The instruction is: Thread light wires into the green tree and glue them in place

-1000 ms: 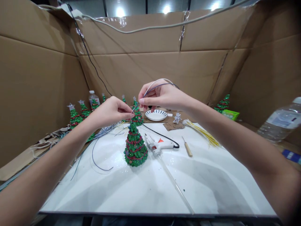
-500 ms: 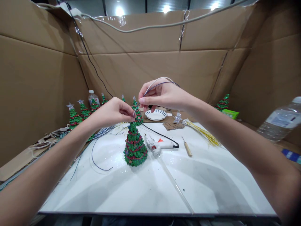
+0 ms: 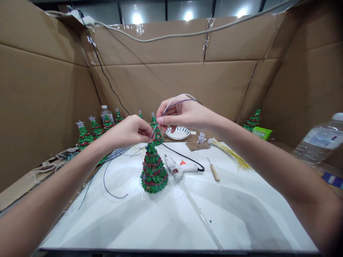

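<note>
Step in hand: by the look of it, handling a pair of wires (image 3: 183,94), one white and one dark blue, over the tip of the green beaded tree (image 3: 154,173).
Left hand: the left hand (image 3: 131,130) pinches the wires between thumb and fingertips, just above the tip.
Right hand: the right hand (image 3: 184,115) pinches the same wires a little higher; their free lengths arch over its back.
Tree: upright on the tabletop (image 3: 107,228), just left of the glue gun (image 3: 183,168).
Next move: probably calls for a firm low pinch and wires kept in line with the tip, without tipping the tree.
Tip: covered by the left fingertips; whether the wires enter it, touch it or stop short cannot be told.
Wire ends: lost behind the right wrist.
Rear tree: the tree behind (image 3: 158,138) is partly covered by both hands.
Right edge: the large bottle (image 3: 320,139) is partly hidden by the forearm.
</note>
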`<state>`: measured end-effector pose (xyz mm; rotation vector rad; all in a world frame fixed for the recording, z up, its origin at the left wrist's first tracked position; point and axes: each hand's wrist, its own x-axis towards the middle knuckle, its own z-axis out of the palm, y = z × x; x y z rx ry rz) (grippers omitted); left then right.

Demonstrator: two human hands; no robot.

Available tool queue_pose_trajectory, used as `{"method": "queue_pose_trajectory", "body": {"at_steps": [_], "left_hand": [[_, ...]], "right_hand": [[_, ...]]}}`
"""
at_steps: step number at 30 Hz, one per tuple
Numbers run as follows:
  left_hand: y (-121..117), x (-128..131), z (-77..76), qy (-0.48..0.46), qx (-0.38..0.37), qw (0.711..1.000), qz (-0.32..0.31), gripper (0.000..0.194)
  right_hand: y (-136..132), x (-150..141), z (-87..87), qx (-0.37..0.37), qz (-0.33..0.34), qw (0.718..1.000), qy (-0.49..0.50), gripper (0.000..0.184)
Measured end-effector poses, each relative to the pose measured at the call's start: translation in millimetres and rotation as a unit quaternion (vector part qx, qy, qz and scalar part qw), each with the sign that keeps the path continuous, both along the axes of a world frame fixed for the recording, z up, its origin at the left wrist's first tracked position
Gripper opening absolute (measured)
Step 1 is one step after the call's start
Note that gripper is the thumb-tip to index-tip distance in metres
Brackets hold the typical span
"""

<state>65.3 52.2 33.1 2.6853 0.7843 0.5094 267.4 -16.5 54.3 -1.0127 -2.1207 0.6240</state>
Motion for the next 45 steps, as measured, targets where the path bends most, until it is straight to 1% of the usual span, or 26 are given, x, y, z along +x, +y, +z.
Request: {"method": "queue_pose_trajectory", "body": {"at_steps": [4,8,13,17,22,25,27,30,34,37,40,42,44,45], "left_hand": [[1,2,-3.0,-0.002,-0.003,1.000,0.004,0.012],[4,-2,-4.9,0.002,-0.029,1.000,0.003,0.018],[7,-10,-6.2,-0.045,-0.083,0.995,-0.042,0.027],[7,-12,-7.6,-0.082,-0.105,0.991,-0.025,0.028],[9,-14,-13.1,-0.099,-0.130,0.986,-0.029,0.029],[11,-16,-17.0,-0.119,-0.115,0.986,-0.008,0.026],[12,-16,-19.0,-0.114,-0.099,0.989,0.000,0.024],[13,-14,-20.9,-0.108,-0.085,0.990,-0.014,0.022],[13,-13,-22.2,-0.101,-0.094,0.990,-0.039,0.023],[13,-13,-23.7,-0.117,-0.095,0.988,-0.035,0.027],[15,-13,-26.3,-0.128,-0.080,0.988,-0.020,0.027],[16,-13,-28.3,-0.128,-0.072,0.989,-0.017,0.026],[17,-13,-30.0,-0.125,-0.067,0.990,-0.026,0.024],[17,-13,-30.6,-0.123,-0.067,0.990,-0.034,0.023]], "right_hand": [[-1,1,-2.3,-0.002,0.000,1.000,0.005,0.018],[4,1,-6.2,-0.005,-0.011,1.000,0.010,0.016],[21,-5,-13.0,0.013,0.006,1.000,0.000,0.010],[32,-11,-15.4,-0.001,0.010,1.000,-0.001,0.011],[33,-15,-12.6,-0.010,0.012,1.000,0.002,0.011],[31,-15,-11.4,-0.012,-0.010,1.000,-0.003,0.012],[31,-15,-11.7,-0.017,-0.012,1.000,-0.008,0.012],[33,-12,-13.3,-0.030,0.003,1.000,-0.009,0.012],[37,-10,-17.4,-0.034,0.006,0.999,-0.039,0.011],[40,-11,-22.1,-0.033,-0.010,0.997,-0.066,0.012],[43,-13,-26.9,-0.033,-0.022,0.996,-0.076,0.014],[45,-14,-28.8,-0.045,-0.027,0.995,-0.085,0.017],[45,-14,-29.0,-0.068,-0.030,0.995,-0.069,0.020],[44,-14,-28.5,-0.077,-0.031,0.996,-0.045,0.021]]}}
